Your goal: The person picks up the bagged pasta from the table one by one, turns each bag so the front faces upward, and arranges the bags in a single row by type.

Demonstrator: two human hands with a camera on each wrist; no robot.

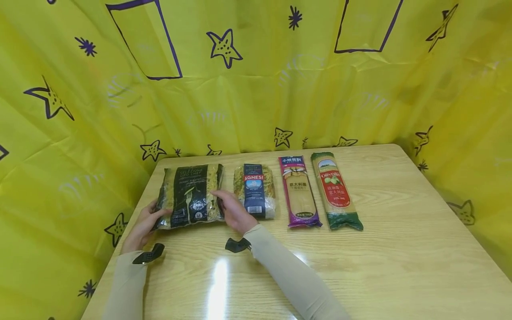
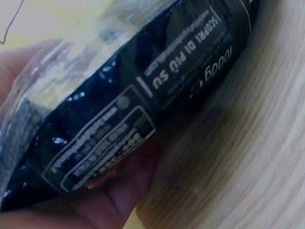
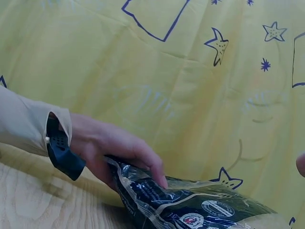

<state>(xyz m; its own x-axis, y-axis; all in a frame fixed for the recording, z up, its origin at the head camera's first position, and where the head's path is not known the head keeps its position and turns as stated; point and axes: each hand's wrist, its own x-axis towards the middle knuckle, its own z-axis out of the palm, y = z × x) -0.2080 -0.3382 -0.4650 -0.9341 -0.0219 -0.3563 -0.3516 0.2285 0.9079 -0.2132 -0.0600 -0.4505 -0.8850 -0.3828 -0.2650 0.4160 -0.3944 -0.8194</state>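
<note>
A large black pasta bag (image 1: 192, 191) with a clear window and a printed fork is at the table's left end. My left hand (image 1: 146, 222) grips its left end, thumb on top and fingers under or behind it. At the opposite end my right hand (image 1: 234, 209) holds the bag's right edge, its fingers partly hidden. In the left wrist view the black side of the pasta bag (image 2: 109, 90) is close, fingers below it. The right wrist view shows the left hand (image 3: 128, 148) curled over the end of the bag (image 3: 190, 205).
To the right stand a row of packs: an Agnesi pasta pack (image 1: 254, 191), a purple-edged spaghetti pack (image 1: 300, 191) and a green-ended Olivoilà spaghetti pack (image 1: 336, 191). They lie on a wooden table (image 1: 400, 258). Yellow patterned curtain (image 1: 256, 98) surrounds it.
</note>
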